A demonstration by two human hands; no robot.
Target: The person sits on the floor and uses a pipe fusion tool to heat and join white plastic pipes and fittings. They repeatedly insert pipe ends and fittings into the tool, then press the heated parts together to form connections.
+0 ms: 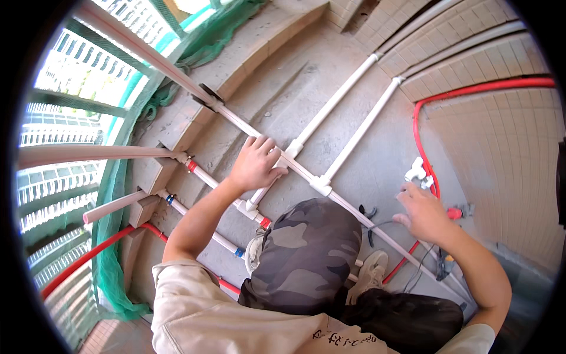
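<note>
My left hand (256, 163) is curled at a long white pipe (303, 171), its fingers bent over the pipe and the thumb on the near side. Just beyond it, a white tee fitting (293, 147) joins a branch pipe (334, 102). Another tee (321, 185) sits further along the long pipe, with a second branch (365, 126) leading off. My right hand (425, 213) hovers at the right with fingers apart, nothing visible in it. Beside its fingertips are white pipe fittings (416, 171) against a red pipe (417, 127).
Brick-patterned walls rise at the right (501, 171). Green netting (112, 248) and railings line the left. More pipes (203, 177) with red and blue joints lie left of my knee. A grey cable (415, 274) and a red-ended fitting (454, 213) are near my right arm.
</note>
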